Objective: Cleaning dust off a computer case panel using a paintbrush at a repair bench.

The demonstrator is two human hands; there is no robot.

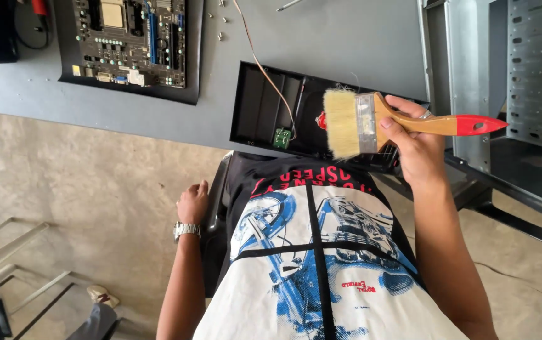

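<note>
The right hand [417, 148] is curled around the wooden handle of a flat paintbrush [384, 123], thumb laid over the top near the metal band and the other fingers wrapped underneath. The brush is held level over the near edge of the table, bristles pointing toward the person's left. Its bristles are pale, cream-coloured and a little frayed at the tip; a dull silver ferrule joins them to a light brown handle that ends in a red tip with a hanging hole.

Just below and behind the bristles lies a black plastic panel [265, 107], open side up, with a small green circuit piece [282, 136] at its front edge and a thin brown wire [265, 69] trailing up across the grey table [346, 44]. Further off on the table sits a dark motherboard [131, 41] on a black mat. To the right stands a bare metal computer case [504, 63].

The left hand [193, 203], a silver watch [186, 230] on its wrist, hangs by the person's side against the edge of a dark chair, fingers loosely folded, holding nothing.
</note>
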